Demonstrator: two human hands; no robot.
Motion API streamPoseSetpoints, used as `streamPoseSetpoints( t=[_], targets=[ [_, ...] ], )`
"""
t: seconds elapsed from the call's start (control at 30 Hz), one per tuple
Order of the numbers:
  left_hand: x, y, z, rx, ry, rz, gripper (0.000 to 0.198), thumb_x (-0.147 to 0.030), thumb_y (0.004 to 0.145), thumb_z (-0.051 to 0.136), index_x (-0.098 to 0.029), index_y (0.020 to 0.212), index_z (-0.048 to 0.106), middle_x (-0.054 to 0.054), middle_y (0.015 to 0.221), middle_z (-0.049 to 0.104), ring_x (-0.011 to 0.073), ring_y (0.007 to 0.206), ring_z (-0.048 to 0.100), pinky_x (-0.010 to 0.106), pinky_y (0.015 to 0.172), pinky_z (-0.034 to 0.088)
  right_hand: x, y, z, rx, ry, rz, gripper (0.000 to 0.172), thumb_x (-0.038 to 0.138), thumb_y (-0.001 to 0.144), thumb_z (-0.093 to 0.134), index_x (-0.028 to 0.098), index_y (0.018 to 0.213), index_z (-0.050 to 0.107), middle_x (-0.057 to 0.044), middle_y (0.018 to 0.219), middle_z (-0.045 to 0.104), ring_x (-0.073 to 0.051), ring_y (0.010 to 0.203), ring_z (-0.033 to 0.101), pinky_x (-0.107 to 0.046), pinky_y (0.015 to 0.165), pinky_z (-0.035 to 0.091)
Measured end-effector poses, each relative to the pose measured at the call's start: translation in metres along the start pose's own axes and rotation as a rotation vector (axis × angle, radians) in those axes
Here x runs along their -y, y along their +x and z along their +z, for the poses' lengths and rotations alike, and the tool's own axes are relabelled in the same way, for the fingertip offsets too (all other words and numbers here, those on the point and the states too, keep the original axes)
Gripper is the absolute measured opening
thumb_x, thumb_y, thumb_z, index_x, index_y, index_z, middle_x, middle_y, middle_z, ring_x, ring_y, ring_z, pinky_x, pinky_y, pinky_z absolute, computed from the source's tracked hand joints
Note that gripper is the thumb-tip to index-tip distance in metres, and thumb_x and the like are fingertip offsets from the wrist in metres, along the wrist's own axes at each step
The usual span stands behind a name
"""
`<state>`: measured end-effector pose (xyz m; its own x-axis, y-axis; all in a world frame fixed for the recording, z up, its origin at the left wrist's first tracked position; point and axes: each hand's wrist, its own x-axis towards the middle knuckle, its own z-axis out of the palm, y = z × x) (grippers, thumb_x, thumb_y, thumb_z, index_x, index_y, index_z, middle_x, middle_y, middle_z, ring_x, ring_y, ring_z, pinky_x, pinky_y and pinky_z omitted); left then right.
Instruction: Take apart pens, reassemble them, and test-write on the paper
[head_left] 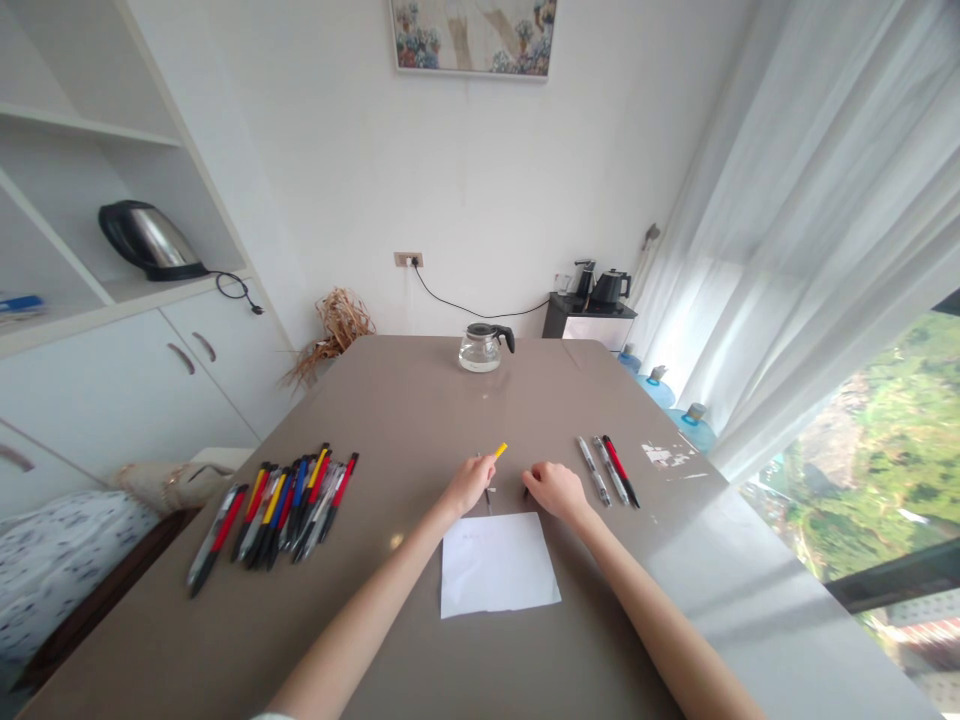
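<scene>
My left hand is closed round a pen with a yellow end, which sticks up and to the right from my fingers. My right hand is curled close beside it, pinching a small dark part that I cannot make out. Both hands hover just beyond the far edge of a white sheet of paper lying on the grey-brown table. A row of several red, yellow, blue and black pens lies to the left. Three pens, one of them red, lie to the right of my right hand.
A glass coffee pot stands at the table's far edge. A kettle sits on the white shelf at left. White curtains and a window fill the right side, with water bottles on the floor below. A worn patch marks the table.
</scene>
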<state>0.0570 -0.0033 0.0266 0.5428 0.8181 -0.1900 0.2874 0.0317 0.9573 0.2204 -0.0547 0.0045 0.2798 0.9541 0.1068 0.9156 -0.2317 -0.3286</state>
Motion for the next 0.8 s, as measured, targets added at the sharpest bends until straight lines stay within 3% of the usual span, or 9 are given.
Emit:
streamPoseSetpoints(
  t=[0.13,0.3,0.43,0.57,0.67,0.8],
  targets=[
    [0.001,0.001,0.001,0.057,-0.067,-0.035,0.025,-0.034,0.076,0.028,-0.017,0.063,0.039,-0.006,0.049,0.025,0.0051,0.038,0.018,0.019,0.037,0.015,-0.002,0.000,0.004,0.011,-0.107,0.004,0.032,0.038,0.074,0.042,0.017,0.055,0.056,-0.008,0.059,0.060,-0.018,0.057,0.055,-0.025,0.046,0.025],
    [0.002,0.000,0.001,0.096,-0.151,-0.027,0.027,-0.040,0.077,0.031,-0.016,0.077,0.043,-0.006,0.058,0.030,0.0033,0.041,0.020,0.016,0.037,0.016,-0.001,0.000,0.002,-0.062,-0.032,0.022,0.040,0.048,0.078,0.036,0.018,0.059,0.054,-0.007,0.058,0.059,-0.018,0.055,0.054,-0.025,0.048,0.026],
    [0.003,-0.002,0.002,0.149,-0.168,-0.010,0.028,-0.043,0.076,0.037,-0.016,0.080,0.045,-0.005,0.060,0.032,0.0029,0.043,0.023,0.015,0.038,0.016,0.009,-0.005,-0.005,-0.183,0.284,-0.056,0.040,0.045,0.083,0.026,0.020,0.071,0.056,-0.003,0.060,0.057,-0.014,0.055,0.051,-0.024,0.052,0.031],
    [0.003,-0.003,0.006,0.169,-0.125,0.020,0.030,-0.046,0.074,0.041,-0.016,0.076,0.044,-0.005,0.060,0.034,0.0030,0.045,0.026,0.015,0.039,0.018,0.022,-0.010,-0.006,-0.165,0.744,-0.171,0.035,0.046,0.080,0.034,0.020,0.083,0.056,-0.002,0.066,0.059,-0.014,0.060,0.053,-0.023,0.055,0.037],
    [0.005,-0.002,0.008,0.168,-0.126,0.046,0.031,-0.046,0.074,0.042,-0.015,0.075,0.046,-0.004,0.063,0.040,0.0027,0.047,0.030,0.015,0.041,0.021,0.024,-0.008,-0.003,-0.123,0.955,-0.149,0.034,0.048,0.077,0.039,0.018,0.080,0.055,-0.004,0.069,0.060,-0.015,0.063,0.054,-0.024,0.054,0.039],
    [0.010,0.003,0.007,0.117,-0.130,0.060,0.027,-0.037,0.077,0.041,-0.013,0.081,0.051,0.001,0.073,0.049,0.0036,0.051,0.038,0.016,0.044,0.028,0.016,-0.001,0.003,-0.140,1.072,-0.066,0.036,0.051,0.074,0.042,0.017,0.079,0.054,-0.004,0.067,0.058,-0.013,0.055,0.050,-0.024,0.050,0.040]
  ],
)
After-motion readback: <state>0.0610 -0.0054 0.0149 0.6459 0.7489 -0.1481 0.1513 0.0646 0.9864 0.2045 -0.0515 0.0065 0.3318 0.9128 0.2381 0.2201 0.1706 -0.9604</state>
